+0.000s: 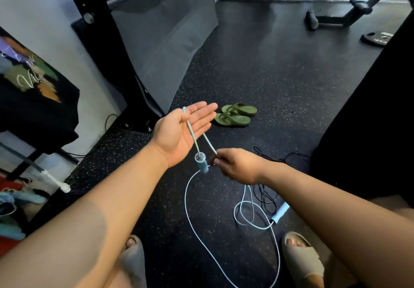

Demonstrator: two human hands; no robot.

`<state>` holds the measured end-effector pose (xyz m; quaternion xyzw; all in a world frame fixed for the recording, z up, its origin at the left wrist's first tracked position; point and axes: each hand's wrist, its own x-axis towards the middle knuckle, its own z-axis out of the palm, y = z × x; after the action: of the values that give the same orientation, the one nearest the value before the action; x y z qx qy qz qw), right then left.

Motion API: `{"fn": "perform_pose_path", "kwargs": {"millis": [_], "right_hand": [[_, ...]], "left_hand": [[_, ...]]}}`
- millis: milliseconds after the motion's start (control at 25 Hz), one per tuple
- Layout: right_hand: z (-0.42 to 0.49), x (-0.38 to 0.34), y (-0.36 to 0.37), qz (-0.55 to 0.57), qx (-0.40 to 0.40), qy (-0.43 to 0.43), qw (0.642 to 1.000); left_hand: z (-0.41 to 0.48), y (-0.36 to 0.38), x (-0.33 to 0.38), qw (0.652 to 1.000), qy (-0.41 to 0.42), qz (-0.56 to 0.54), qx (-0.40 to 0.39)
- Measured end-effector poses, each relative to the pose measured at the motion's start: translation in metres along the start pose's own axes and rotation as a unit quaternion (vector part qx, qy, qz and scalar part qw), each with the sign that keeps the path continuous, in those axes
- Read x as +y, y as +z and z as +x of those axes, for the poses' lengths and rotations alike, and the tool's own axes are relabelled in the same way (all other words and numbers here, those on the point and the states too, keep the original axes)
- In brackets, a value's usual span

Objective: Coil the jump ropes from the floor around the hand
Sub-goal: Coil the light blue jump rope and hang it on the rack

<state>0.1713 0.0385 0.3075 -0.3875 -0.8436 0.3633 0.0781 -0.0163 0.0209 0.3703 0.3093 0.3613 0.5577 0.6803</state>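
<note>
Bare forearms reach over the speckled black floor. Nearer than the green sandals, the light blue jump rope loops on the floor and rises to both hands. A black jump rope lies tangled nearer than the sandals and further right. Just before the sandals, the left hand lies palm-up with its fingers straight. The blue rope is draped across it, and its handle dangles below. The right hand pinches the rope.

Blue rope: loop runs off the bottom edge.
Black rope: partly hidden behind the right forearm.
</note>
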Motion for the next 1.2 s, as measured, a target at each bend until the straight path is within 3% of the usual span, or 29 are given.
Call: {"fn": "perform_pose_path", "kwargs": {"millis": [160, 280, 360, 480, 640, 720, 1000, 1200], "right_hand": [[-0.006, -0.018, 0.0, -0.134, 0.004, -0.055, 0.99], [-0.009, -0.026, -0.007, -0.187, 0.029, -0.096, 0.977], [-0.012, -0.026, -0.015, -0.183, 0.072, -0.14, 0.971], [-0.018, -0.02, -0.031, -0.119, 0.108, -0.134, 0.978], [-0.024, -0.007, -0.044, -0.055, 0.159, -0.122, 0.978], [-0.028, -0.003, -0.042, -0.013, 0.16, -0.123, 0.979], [-0.024, 0.019, -0.027, 0.076, 0.179, -0.024, 0.981], [-0.026, 0.023, -0.005, 0.082, 0.067, 0.039, 0.994]], "left_hand": [[0.008, -0.009, -0.012, 0.986, 0.011, 0.153, 0.063], [0.008, -0.009, -0.028, 0.956, -0.027, 0.287, 0.052], [0.004, -0.008, -0.036, 0.942, -0.061, 0.329, 0.027], [-0.005, -0.006, -0.041, 0.927, -0.103, 0.361, 0.012], [-0.02, 0.008, -0.04, 0.917, -0.196, 0.32, -0.136], [-0.026, 0.012, -0.036, 0.916, -0.216, 0.29, -0.173], [-0.031, 0.021, -0.02, 0.976, -0.152, 0.066, -0.139], [-0.027, 0.018, -0.011, 0.983, -0.071, -0.098, -0.141]]}}
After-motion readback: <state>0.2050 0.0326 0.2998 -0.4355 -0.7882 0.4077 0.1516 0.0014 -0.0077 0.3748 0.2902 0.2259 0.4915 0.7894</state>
